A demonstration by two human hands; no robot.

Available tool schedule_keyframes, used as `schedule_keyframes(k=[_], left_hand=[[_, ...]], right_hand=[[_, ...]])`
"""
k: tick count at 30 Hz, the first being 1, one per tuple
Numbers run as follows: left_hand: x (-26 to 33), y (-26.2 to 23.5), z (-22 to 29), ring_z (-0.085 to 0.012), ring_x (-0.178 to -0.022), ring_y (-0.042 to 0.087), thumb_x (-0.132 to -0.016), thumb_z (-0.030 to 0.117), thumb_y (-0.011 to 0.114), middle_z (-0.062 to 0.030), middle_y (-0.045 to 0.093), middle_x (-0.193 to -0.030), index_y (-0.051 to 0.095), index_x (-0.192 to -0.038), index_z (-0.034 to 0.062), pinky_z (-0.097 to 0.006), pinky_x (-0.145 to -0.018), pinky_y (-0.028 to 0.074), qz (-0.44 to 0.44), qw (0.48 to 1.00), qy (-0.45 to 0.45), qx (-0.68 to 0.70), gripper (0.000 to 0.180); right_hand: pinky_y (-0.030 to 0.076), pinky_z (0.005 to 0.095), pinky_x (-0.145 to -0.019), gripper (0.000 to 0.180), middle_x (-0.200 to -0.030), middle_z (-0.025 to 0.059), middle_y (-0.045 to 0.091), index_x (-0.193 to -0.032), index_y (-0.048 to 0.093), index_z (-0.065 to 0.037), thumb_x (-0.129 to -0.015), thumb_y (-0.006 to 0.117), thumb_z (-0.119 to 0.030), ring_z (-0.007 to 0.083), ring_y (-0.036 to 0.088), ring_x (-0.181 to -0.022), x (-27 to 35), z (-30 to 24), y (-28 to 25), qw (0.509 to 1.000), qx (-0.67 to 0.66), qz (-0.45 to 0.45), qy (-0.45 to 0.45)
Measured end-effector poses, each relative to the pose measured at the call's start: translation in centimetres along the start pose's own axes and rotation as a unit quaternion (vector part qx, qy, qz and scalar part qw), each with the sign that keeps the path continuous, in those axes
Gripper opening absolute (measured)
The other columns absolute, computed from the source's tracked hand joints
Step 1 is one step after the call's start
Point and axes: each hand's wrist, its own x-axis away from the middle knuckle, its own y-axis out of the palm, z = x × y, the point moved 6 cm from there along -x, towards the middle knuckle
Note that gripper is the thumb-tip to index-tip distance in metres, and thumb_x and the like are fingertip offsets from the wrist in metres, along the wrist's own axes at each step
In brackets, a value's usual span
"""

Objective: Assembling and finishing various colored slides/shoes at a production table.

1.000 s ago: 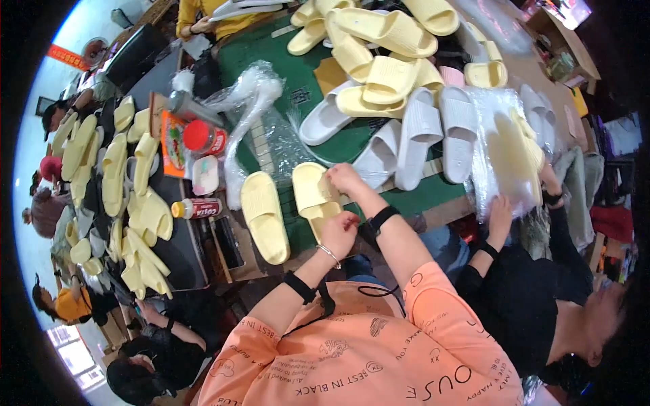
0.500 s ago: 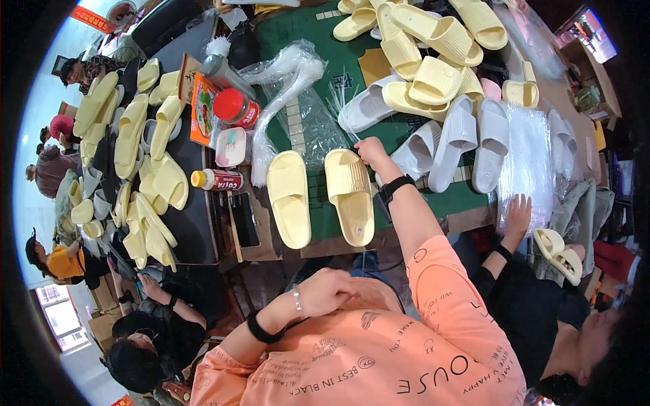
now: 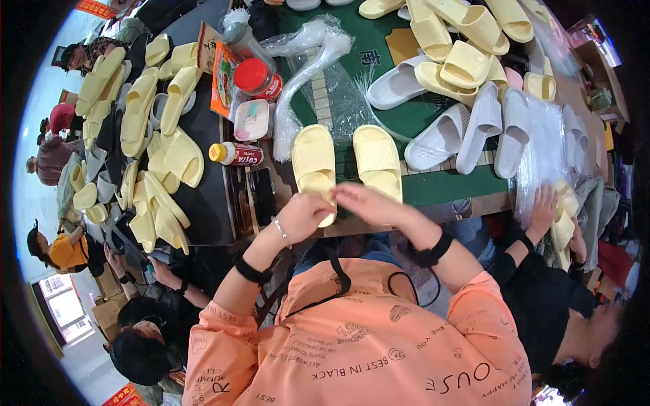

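Note:
Two pale yellow slide slippers lie side by side at the table's near edge, straps toward the far side: a left slipper (image 3: 313, 152) and a right slipper (image 3: 377, 155). Over the heel of the left one, my left hand (image 3: 305, 215) has its fingers pinched together; whatever they hold is too small or hidden to make out. My right hand (image 3: 369, 204) crosses above the right slipper's heel with fingers stretched toward the left fingertips, slightly blurred. Just beyond the slippers is a bundle of thin clear plastic strands (image 3: 298, 101) on clear wrap.
Grey slippers (image 3: 443, 139) and a heap of yellow slippers (image 3: 467, 64) lie to the right; more yellow slippers (image 3: 139, 111) cover the left table. A red-lidded jar (image 3: 257, 78), small bottle (image 3: 237, 154) and phone (image 3: 261, 191) stand or lie nearby. A co-worker's hand (image 3: 542, 208) touches plastic bags.
My right hand has come back from the right slipper's far end to its heel. My left hand has risen from my lap to the left slipper. The view has shifted slightly.

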Motion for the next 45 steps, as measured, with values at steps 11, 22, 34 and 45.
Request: schedule_keyframes(k=[11,22,34,45], left_hand=[[-4.3,-3.7,-7.7,-0.0306,-0.084,0.054,-0.073,0.005,0.053,-0.0163,0.057,-0.086,0.057,-0.095,0.0018,-0.035,-0.077,0.042,0.248,0.958,0.098,-0.104,0.022],[-10.6,-2.5,-14.9,-0.0284,-0.093,0.053,-0.084,0.030,0.034,-0.0124,0.058,-0.096,0.056,-0.100,0.0177,-0.048,-0.080,0.034,0.109,0.954,-0.184,-0.209,0.030],[-12.1,-1.2,-17.5,-0.0194,-0.074,0.058,-0.080,0.024,0.046,-0.0117,0.061,-0.081,0.059,-0.089,-0.0006,-0.030,-0.068,0.044,0.012,0.986,-0.160,-0.034,0.029],[-11.6,-1.5,-18.9,-0.0095,-0.063,0.057,-0.073,0.012,0.059,-0.0048,0.061,-0.072,0.061,-0.079,0.0019,-0.022,-0.059,0.045,0.221,0.935,-0.195,0.196,0.012]], right_hand=[[0.026,0.0193,-0.039,0.019,-0.056,-0.0049,0.037,-0.087,0.053,-0.003,-0.087,0.043,-0.019,0.0043,0.031,-0.043,1.3,5.4,4.7,0.930,-0.220,0.107,0.274],[0.028,0.0209,-0.040,0.017,-0.058,-0.0027,0.040,-0.088,0.053,-0.003,-0.085,0.042,-0.016,0.0064,0.034,-0.044,-6.6,11.0,6.5,0.822,-0.433,0.311,0.203],[0.030,0.0206,-0.042,0.013,-0.063,0.0010,0.046,-0.081,0.050,-0.005,-0.084,0.037,-0.005,0.0073,0.036,-0.047,-9.4,11.9,6.9,0.785,-0.526,0.289,0.156],[0.031,0.0198,-0.043,0.016,-0.061,-0.0018,0.043,-0.096,0.047,-0.003,-0.082,0.044,-0.009,0.0057,0.039,-0.050,1.3,9.2,4.6,0.911,-0.253,0.220,0.241]])
